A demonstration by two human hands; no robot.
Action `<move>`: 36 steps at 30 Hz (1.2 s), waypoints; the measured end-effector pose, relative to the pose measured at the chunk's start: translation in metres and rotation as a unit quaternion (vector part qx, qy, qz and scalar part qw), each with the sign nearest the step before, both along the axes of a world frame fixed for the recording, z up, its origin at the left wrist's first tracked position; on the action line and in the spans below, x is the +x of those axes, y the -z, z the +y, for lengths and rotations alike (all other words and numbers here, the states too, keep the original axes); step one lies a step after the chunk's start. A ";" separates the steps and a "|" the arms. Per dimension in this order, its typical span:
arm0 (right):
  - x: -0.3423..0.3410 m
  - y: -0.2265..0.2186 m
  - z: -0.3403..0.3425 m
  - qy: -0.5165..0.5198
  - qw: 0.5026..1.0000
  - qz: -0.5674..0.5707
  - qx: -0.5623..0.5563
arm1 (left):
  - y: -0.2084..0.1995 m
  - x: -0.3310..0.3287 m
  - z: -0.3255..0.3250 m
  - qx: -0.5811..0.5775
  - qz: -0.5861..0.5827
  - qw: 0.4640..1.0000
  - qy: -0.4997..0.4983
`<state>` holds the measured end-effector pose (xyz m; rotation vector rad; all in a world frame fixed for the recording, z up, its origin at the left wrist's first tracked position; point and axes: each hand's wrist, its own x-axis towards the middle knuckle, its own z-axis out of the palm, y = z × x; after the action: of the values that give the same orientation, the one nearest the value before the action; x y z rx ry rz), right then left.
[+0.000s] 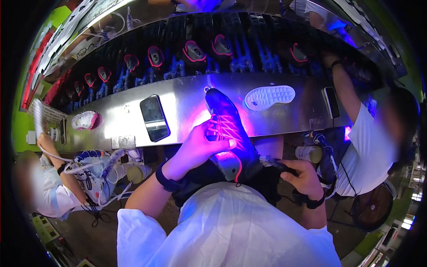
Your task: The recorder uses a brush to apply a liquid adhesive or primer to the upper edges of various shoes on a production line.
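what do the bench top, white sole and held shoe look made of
Bench top: probably sheet metal, satin, from its streaky grey glare. White sole: likely moulded rubber or foam, matte, given its grooved surface. Shoe: laced, violet-lit dark upper, perhaps textile or synthetic; the finish is unclear in that glow.

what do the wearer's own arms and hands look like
The left hand and right hand are ungloved. Each wrist wears a dark band: left band, right band. The forearms are bare below short white sleeves.
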<state>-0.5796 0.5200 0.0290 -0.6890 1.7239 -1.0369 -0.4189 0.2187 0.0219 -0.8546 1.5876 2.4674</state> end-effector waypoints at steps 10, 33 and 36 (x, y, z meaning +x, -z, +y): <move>-0.023 -0.014 -0.011 0.011 0.991 0.134 -0.018 | 0.006 -0.005 0.008 0.118 -0.080 0.989 -0.038; -0.061 -0.041 -0.064 -0.049 0.953 0.274 -0.117 | 0.010 0.016 0.024 0.350 -0.094 0.928 -0.090; -0.065 -0.044 -0.063 -0.083 0.953 0.279 -0.085 | 0.007 0.014 0.022 0.353 -0.100 0.925 -0.100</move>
<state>-0.6450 0.4566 0.0732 -1.3115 2.0174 -0.9314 -0.4051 0.2404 0.0148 -1.1060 0.4806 2.6620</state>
